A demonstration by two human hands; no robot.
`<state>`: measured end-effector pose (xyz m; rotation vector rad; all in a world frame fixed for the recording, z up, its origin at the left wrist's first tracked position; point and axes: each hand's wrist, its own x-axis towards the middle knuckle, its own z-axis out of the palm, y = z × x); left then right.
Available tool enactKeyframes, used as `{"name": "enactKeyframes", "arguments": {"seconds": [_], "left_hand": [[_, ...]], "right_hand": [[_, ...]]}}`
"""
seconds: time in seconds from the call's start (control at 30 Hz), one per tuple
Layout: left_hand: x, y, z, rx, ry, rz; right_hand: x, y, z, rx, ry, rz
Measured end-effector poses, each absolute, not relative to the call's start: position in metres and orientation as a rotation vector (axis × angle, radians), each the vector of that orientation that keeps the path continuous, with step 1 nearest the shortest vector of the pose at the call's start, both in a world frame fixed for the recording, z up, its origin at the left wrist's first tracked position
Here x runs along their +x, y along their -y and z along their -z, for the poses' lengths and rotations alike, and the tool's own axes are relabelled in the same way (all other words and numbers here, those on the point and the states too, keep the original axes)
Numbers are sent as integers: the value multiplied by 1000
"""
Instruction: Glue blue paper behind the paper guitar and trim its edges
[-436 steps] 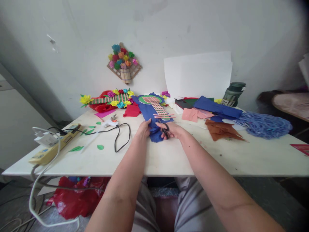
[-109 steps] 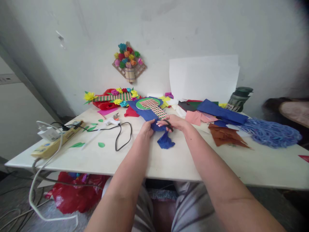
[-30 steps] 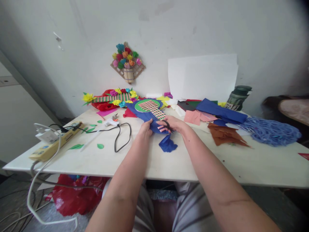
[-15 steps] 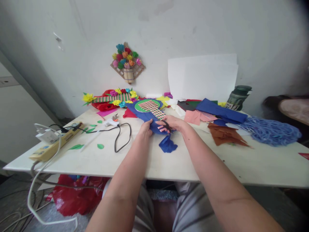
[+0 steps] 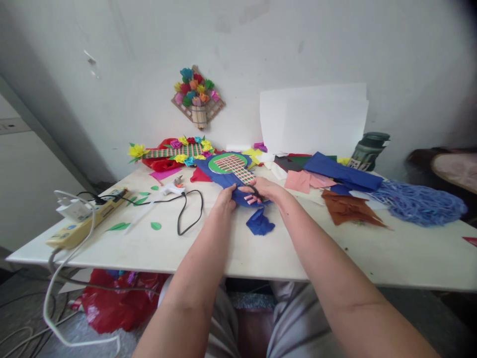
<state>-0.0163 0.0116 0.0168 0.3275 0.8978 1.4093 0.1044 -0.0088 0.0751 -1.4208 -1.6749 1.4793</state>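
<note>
Head view: both forearms stretch forward over the desk point(image 5: 238, 248). The left hand point(image 5: 226, 195) pinches the blue paper piece point(image 5: 223, 175) at its near edge; the right hand point(image 5: 265, 189), fingers curled, grips black scissors point(image 5: 256, 193) against it.

The right hand point(image 5: 265, 189) hides most of the black scissors point(image 5: 256, 193).

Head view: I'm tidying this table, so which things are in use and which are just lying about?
In use:
left hand on blue paper
right hand with scissors
woven strip piece
blue offcut

Lying about:
glue gun
power strip
brown paper
green bottle
</note>
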Motion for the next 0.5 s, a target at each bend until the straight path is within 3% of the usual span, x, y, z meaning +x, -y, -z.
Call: {"name": "enactKeyframes", "arguments": {"seconds": [0.27, 0.5], "left_hand": [[-16, -11, -19, 320, -903, -1407], [-17, -10, -20, 301, -944, -1381]], "right_hand": [[106, 16, -74, -1405, 1641, -1423], [113, 7, -73, -1293, 1665, -1609]]}}
